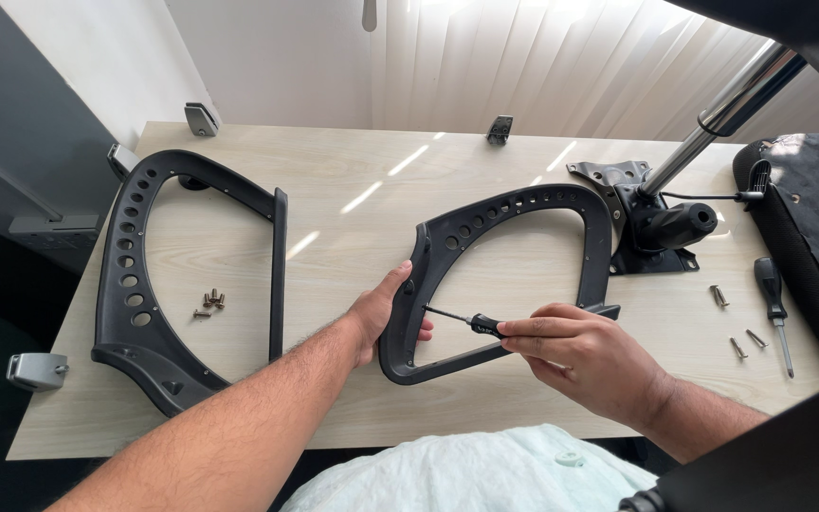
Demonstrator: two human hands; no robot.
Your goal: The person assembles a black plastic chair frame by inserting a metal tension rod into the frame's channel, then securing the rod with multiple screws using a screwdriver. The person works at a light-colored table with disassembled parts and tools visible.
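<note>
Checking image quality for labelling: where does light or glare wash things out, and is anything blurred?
Head view: daylight through the blinds overexposes them and lays bright streaks on the table; both armrest frames stay sharp; the dark chair part at bottom right is close and soft.

left hand (376, 318) gripping black perforated chair armrest frame (504, 275) on pale wood table (353, 180), right hand (575, 356) holding small screwdriver (462, 320) tip at frame's inner edge, second frame (158, 275) left, loose screws (209, 301) nearby

screwdriver handle (500, 329) hidden in right hand (585, 358), seat cushion (812, 237) cut by right edge
</note>
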